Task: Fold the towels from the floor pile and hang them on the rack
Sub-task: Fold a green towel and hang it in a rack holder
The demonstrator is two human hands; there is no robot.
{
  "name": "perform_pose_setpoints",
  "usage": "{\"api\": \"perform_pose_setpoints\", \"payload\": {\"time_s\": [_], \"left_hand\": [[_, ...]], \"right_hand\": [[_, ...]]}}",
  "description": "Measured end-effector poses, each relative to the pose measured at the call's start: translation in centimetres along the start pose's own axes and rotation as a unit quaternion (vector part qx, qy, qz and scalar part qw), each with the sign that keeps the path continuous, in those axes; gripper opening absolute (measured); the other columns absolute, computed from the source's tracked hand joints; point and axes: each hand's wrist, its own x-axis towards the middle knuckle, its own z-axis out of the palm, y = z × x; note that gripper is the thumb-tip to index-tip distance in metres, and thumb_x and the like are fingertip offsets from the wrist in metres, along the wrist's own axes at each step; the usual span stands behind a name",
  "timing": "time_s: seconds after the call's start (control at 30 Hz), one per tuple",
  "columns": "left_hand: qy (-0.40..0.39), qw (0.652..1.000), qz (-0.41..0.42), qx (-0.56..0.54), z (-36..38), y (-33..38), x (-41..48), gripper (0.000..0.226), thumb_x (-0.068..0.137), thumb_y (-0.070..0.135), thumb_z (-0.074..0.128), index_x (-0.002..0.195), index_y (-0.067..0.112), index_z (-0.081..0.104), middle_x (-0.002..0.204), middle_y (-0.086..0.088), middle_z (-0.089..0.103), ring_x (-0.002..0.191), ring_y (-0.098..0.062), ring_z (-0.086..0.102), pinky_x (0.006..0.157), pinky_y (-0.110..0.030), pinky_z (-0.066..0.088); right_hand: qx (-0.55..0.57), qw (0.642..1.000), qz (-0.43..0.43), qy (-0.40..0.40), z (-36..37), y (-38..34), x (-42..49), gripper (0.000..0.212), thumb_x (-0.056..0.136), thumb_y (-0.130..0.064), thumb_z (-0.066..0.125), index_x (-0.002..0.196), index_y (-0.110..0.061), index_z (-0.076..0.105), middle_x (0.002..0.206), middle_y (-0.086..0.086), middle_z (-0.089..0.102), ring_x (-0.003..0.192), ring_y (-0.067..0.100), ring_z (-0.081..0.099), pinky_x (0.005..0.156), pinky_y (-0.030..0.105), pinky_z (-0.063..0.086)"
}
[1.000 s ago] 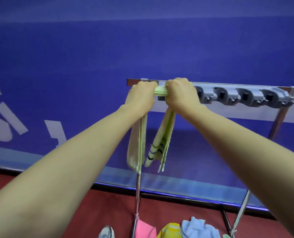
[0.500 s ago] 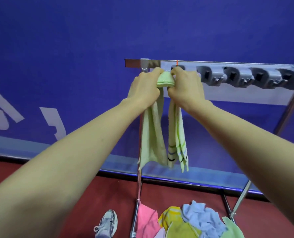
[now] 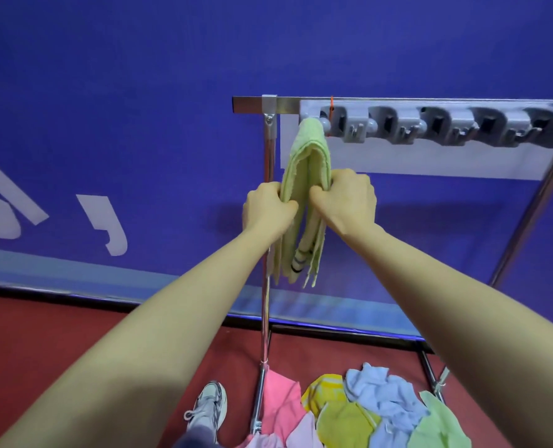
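Note:
A folded light-green towel with dark stripes near its ends hangs from the leftmost grey clip of the rack. My left hand grips the towel's left half about midway down. My right hand grips its right half at the same height. Below, on the red floor, lies the pile of towels in pink, yellow, blue and green.
The rack's chrome left post stands right behind my left hand, and its slanted right post is at the far right. Several empty grey clips line the top bar. A blue banner wall is behind. My shoe is beside the pile.
The towel's fold is now caught in the leftmost clip. Both hands have slid down from the top of the towel to its middle, and the view has tilted down.

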Motion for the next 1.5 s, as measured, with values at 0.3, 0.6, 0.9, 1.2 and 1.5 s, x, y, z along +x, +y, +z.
{"api": "perform_pose_setpoints", "payload": {"time_s": [0.3, 0.6, 0.9, 1.2, 1.5], "left_hand": [[-0.03, 0.996, -0.08, -0.033, 4.8, -4.3, -3.3, 0.014, 0.083, 0.037, 0.065, 0.075, 0.027, 0.063, 0.077, -0.002, 0.06, 0.076, -0.034, 0.055, 0.064, -0.031, 0.042], [-0.071, 0.993, -0.075, -0.055, 5.4, -7.1, -5.3, 0.011, 0.075, 0.032, 0.067, 0.069, 0.025, 0.063, 0.073, -0.003, 0.07, 0.079, -0.028, 0.065, 0.063, -0.031, 0.045], [-0.073, 0.992, -0.079, -0.073, 4.2, -7.4, -6.3, 0.019, 0.061, 0.04, 0.056, 0.071, 0.024, 0.062, 0.076, -0.001, 0.071, 0.08, -0.027, 0.066, 0.072, -0.04, 0.057], [-0.083, 0.988, -0.084, -0.095, 3.3, -7.6, -6.8, 0.009, 0.069, 0.029, 0.064, 0.064, 0.025, 0.058, 0.069, 0.003, 0.065, 0.076, -0.027, 0.063, 0.064, -0.034, 0.05], [-0.161, 0.982, -0.055, -0.08, 4.3, -8.6, -7.4, 0.017, 0.074, 0.005, 0.066, 0.086, 0.017, 0.069, 0.08, -0.001, 0.072, 0.079, -0.02, 0.067, 0.06, -0.024, 0.049]], "right_hand": [[-0.008, 0.992, 0.081, -0.098, 5.8, 3.1, -4.3, 0.023, 0.077, -0.033, 0.055, 0.075, -0.011, 0.061, 0.076, 0.009, 0.062, 0.074, 0.037, 0.055, 0.062, 0.033, 0.044], [-0.052, 0.986, 0.081, -0.135, 7.4, 6.9, -6.8, 0.025, 0.085, -0.032, 0.053, 0.072, -0.012, 0.058, 0.07, 0.008, 0.058, 0.07, 0.037, 0.053, 0.058, 0.032, 0.037], [-0.135, 0.975, 0.021, -0.178, 7.4, 6.6, -9.1, 0.019, 0.086, -0.021, 0.047, 0.069, -0.013, 0.044, 0.065, 0.004, 0.045, 0.067, 0.034, 0.047, 0.058, 0.033, 0.035], [-0.153, 0.968, -0.012, -0.2, 7.4, 6.3, -9.6, 0.014, 0.088, -0.022, 0.048, 0.078, -0.013, 0.049, 0.075, 0.008, 0.052, 0.072, 0.035, 0.049, 0.06, 0.033, 0.037], [-0.073, 0.971, 0.003, -0.228, 8.9, 6.9, -11.4, 0.026, 0.085, -0.038, 0.054, 0.097, -0.014, 0.054, 0.087, 0.009, 0.063, 0.083, 0.037, 0.057, 0.065, 0.035, 0.043]]}}
